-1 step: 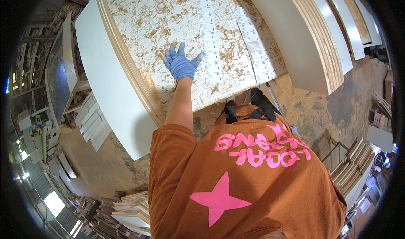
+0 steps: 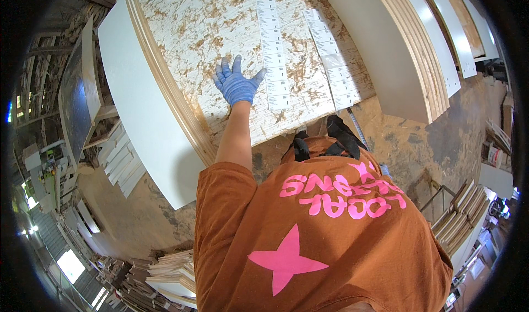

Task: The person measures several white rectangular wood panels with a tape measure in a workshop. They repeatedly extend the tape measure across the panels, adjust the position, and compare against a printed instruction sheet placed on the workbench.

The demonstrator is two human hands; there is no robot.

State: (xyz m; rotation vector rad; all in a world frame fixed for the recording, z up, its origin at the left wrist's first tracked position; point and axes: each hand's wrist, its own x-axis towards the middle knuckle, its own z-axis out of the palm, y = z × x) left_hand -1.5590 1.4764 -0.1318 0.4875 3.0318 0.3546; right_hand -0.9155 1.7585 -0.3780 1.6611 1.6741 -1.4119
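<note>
My left hand (image 2: pixel 237 84), in a blue glove, lies flat with fingers spread on a worn white work surface (image 2: pixel 226 14) streaked with brown. Nothing is in it. Its thumb reaches to the edge of a strip of white printed labels (image 2: pixel 274 64). Farther right lies a second label strip (image 2: pixel 330 58), slightly slanted. Of my right hand (image 2: pixel 384 170) only a small patch of blue glove shows beside the brown shirt; its fingers are hidden.
To the left of the surface stands a stack of white-faced panels (image 2: pixel 143 102) with pale wood edges. More stacked panels (image 2: pixel 386 47) stand on the right. White boards (image 2: pixel 122 157) lie low at the left, and a wood pile (image 2: pixel 460 213) stands at the lower right.
</note>
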